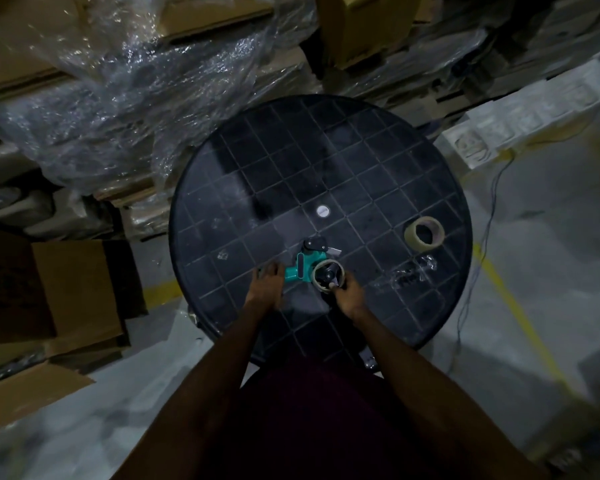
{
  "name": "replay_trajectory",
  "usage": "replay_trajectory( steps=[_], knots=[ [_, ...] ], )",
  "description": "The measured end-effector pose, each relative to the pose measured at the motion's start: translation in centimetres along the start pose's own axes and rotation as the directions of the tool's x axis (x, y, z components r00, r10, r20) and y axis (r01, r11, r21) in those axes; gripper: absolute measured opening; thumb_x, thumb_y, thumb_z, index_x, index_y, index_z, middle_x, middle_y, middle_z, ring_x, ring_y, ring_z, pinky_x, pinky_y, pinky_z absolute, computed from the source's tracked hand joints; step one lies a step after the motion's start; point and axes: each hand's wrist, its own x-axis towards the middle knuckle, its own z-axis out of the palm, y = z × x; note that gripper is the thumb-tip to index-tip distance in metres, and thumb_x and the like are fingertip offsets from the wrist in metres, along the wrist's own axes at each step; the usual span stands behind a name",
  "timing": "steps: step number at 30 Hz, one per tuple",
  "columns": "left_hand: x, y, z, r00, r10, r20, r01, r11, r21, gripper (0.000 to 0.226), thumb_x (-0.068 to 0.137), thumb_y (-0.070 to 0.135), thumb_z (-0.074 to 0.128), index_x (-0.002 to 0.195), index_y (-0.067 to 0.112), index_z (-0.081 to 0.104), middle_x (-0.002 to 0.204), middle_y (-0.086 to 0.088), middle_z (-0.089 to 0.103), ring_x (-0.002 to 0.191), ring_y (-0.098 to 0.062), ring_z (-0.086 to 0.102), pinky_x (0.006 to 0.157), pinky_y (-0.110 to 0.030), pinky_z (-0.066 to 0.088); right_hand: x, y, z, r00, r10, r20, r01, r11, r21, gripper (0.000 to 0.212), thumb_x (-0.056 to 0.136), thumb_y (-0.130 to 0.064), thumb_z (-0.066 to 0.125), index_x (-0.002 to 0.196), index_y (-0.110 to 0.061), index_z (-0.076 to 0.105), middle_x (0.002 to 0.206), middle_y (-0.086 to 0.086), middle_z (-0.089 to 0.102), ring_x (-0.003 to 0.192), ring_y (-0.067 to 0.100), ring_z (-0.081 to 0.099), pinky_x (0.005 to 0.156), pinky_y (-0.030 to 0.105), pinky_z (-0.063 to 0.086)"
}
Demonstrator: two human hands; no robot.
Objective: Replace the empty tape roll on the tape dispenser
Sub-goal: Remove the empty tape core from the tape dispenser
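A teal tape dispenser point(303, 268) lies on a round black table point(361, 161), near its front edge. On the dispenser's hub sits a thin empty cardboard roll point(317, 280). My left hand point(267, 284) grips the dispenser's handle. My right hand point(350, 291) pinches the near edge of the empty roll. A full tan tape roll point(424, 233) lies flat on the table to the right, apart from both hands.
A crumpled piece of clear plastic wrap point(411, 273) lies just below the full roll. Cardboard boxes point(73, 289) stand at the left, and plastic-wrapped stacks point(118, 98) behind the table. A thin cable point(482, 244) hangs along the table's right side.
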Motion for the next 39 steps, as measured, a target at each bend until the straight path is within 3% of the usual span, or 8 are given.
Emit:
replay_trajectory(
  steps=[3, 6, 11, 18, 23, 26, 32, 39],
  knots=[
    [-0.5, 0.9, -0.6, 0.997, -0.014, -0.082, 0.008, 0.997, -0.072, 0.063, 0.084, 0.025, 0.060, 0.141, 0.009, 0.040, 0.142, -0.018, 0.047, 0.132, -0.035, 0.043, 0.112, -0.049, 0.035, -0.9, -1.4, -0.7, 1.000, -0.004, 0.028, 0.003, 1.000, 0.022, 0.040, 0.092, -0.021, 0.066, 0.129, -0.010, 0.058, 0.125, 0.014, 0.066, 0.116, 0.032, 0.061, 0.100, 0.044, 0.050],
    [-0.9, 2.8, -1.9, 0.989, -0.071, -0.132, 0.032, 0.960, -0.279, 0.050, 0.084, 0.020, 0.059, 0.132, 0.006, 0.051, 0.124, -0.019, 0.059, 0.111, -0.037, 0.057, 0.093, -0.045, 0.048, -1.0, -2.0, -1.2, 0.999, 0.011, 0.032, -0.012, 0.999, 0.032, 0.035, 0.094, -0.022, 0.064, 0.124, -0.006, 0.059, 0.122, 0.017, 0.066, 0.114, 0.034, 0.062, 0.097, 0.041, 0.050],
    [1.0, 5.8, -1.3, 0.982, -0.188, 0.012, 0.164, 0.821, -0.547, 0.023, 0.080, 0.019, 0.057, 0.089, 0.000, 0.065, 0.091, -0.024, 0.071, 0.088, -0.041, 0.067, 0.077, -0.044, 0.053, -0.4, -2.9, -2.2, 0.999, 0.048, -0.015, -0.048, 0.999, 0.022, 0.026, 0.094, -0.021, 0.063, 0.107, 0.002, 0.065, 0.113, 0.023, 0.069, 0.109, 0.035, 0.064, 0.087, 0.032, 0.046],
    [2.1, 10.3, -1.8, 0.955, -0.165, 0.247, 0.270, 0.828, -0.492, 0.038, 0.100, 0.025, 0.044, 0.114, -0.005, 0.064, 0.121, -0.027, 0.065, 0.111, -0.041, 0.062, 0.096, -0.045, 0.051, 0.5, -3.8, -2.9, 0.999, 0.022, 0.050, -0.021, 1.000, -0.016, 0.038, 0.096, -0.025, 0.061, 0.128, -0.005, 0.059, 0.128, 0.018, 0.065, 0.120, 0.033, 0.060, 0.098, 0.032, 0.044],
    [3.7, 11.1, -0.8, 0.914, -0.297, 0.278, 0.407, 0.652, -0.640, 0.044, 0.103, 0.030, 0.040, 0.117, -0.006, 0.061, 0.122, -0.027, 0.064, 0.114, -0.041, 0.061, 0.096, -0.041, 0.049, 1.3, -3.7, -3.3, 0.995, 0.003, 0.100, -0.001, 1.000, -0.025, 0.036, 0.093, -0.026, 0.068, 0.115, 0.002, 0.066, 0.104, 0.011, 0.069, 0.095, 0.021, 0.063, 0.074, 0.022, 0.040],
    [4.5, 11.7, 0.2, 0.882, -0.405, 0.241, 0.453, 0.587, -0.671, 0.051, 0.101, 0.041, 0.044, 0.118, -0.003, 0.061, 0.121, -0.028, 0.065, 0.113, -0.043, 0.061, 0.094, -0.042, 0.050, 1.9, -3.3, -3.5, 0.994, 0.023, 0.110, -0.023, 1.000, -0.001, 0.034, 0.088, -0.025, 0.074, 0.105, 0.003, 0.069, 0.090, 0.008, 0.065, 0.084, 0.016, 0.058, 0.068, 0.023, 0.039],
    [5.8, 12.5, 0.1, 0.810, -0.545, 0.216, 0.530, 0.525, -0.666, 0.045, 0.094, 0.036, 0.059, 0.116, -0.003, 0.062, 0.121, -0.026, 0.065, 0.115, -0.043, 0.061, 0.093, -0.043, 0.050, 3.8, -2.8, -2.7, 0.988, 0.125, 0.093, -0.128, 0.992, 0.021, 0.032, 0.080, -0.024, 0.080, 0.095, 0.003, 0.071, 0.086, 0.008, 0.068, 0.079, 0.016, 0.061, 0.068, 0.028, 0.045],
    [7.0, 12.1, -0.1, 0.742, -0.631, 0.227, 0.590, 0.453, -0.668, 0.053, 0.076, 0.035, 0.079, 0.111, -0.002, 0.067, 0.115, -0.022, 0.070, 0.112, -0.038, 0.064, 0.094, -0.040, 0.052, 4.8, -2.9, -1.5, 0.964, 0.264, 0.026, -0.265, 0.960, 0.090, 0.042, 0.074, -0.023, 0.082, 0.103, 0.005, 0.069, 0.100, 0.016, 0.072, 0.086, 0.018, 0.063, 0.042, 0.006, 0.036]
  ],
)
